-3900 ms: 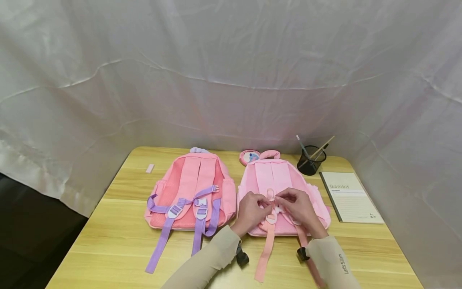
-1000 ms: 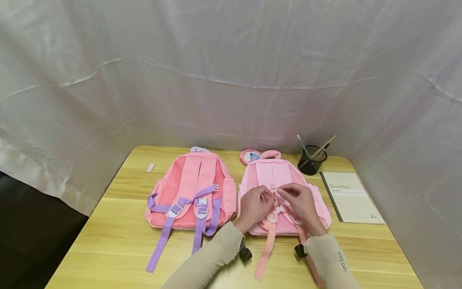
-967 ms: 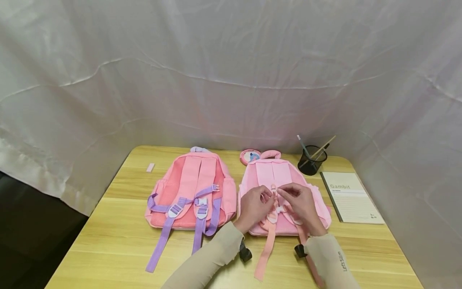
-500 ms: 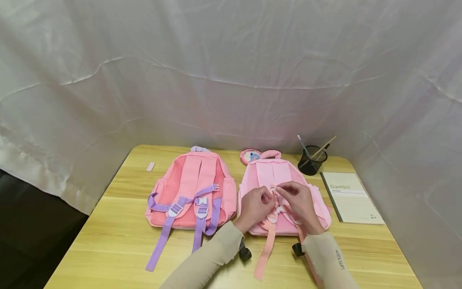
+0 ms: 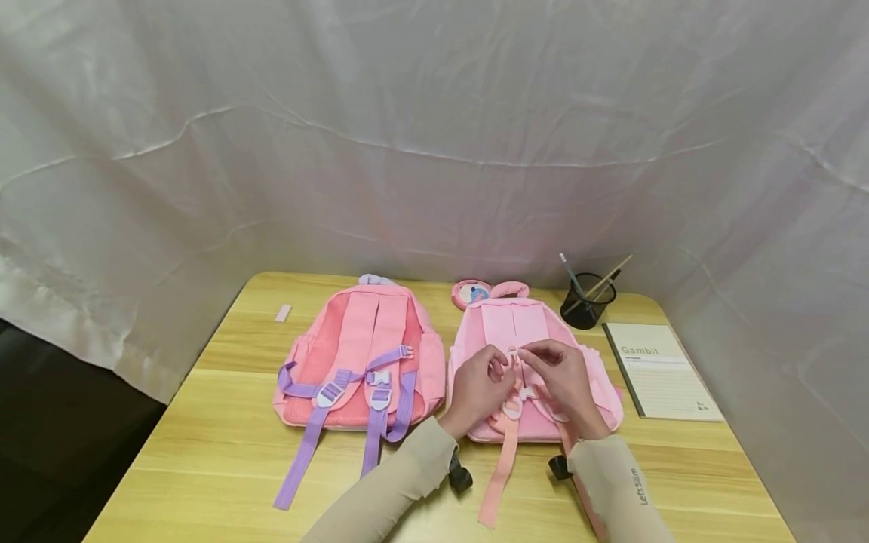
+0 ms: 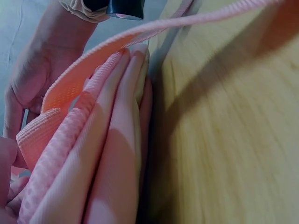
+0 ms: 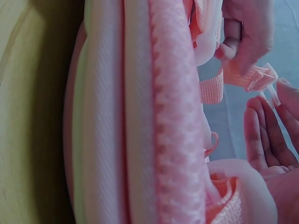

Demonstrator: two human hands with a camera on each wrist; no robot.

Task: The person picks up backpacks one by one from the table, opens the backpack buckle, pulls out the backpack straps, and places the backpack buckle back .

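Above the pale pink backpack (image 5: 468, 324), lying straps up, both hands work at a small pale plastic buckle (image 7: 267, 77) on a peach webbing strap (image 7: 236, 74). My left hand (image 5: 480, 385) pinches the webbing just below the buckle. From the other side, my right hand (image 5: 562, 377) holds the buckle's pronged end between thumb and fingers, seen in the right wrist view. A second pale clip (image 5: 527, 393) lies lower on the backpack, near a strap adjuster (image 5: 512, 408). In the left wrist view the buckle is hidden behind webbing and fingers.
A coral backpack (image 5: 319, 339) with purple straps lies to the left. Behind stand a round plush charm (image 5: 470, 294) and a black mesh pen cup (image 5: 577, 313). A notebook (image 5: 661, 377) lies at right, a small pink eraser-like block (image 5: 282, 313) at far left. Peach straps trail toward the front.
Since about four seconds ago both hands have shifted slightly up the backpack, and the strap loop standing above the fingers has shrunk. Over the last second the fingers have barely moved.
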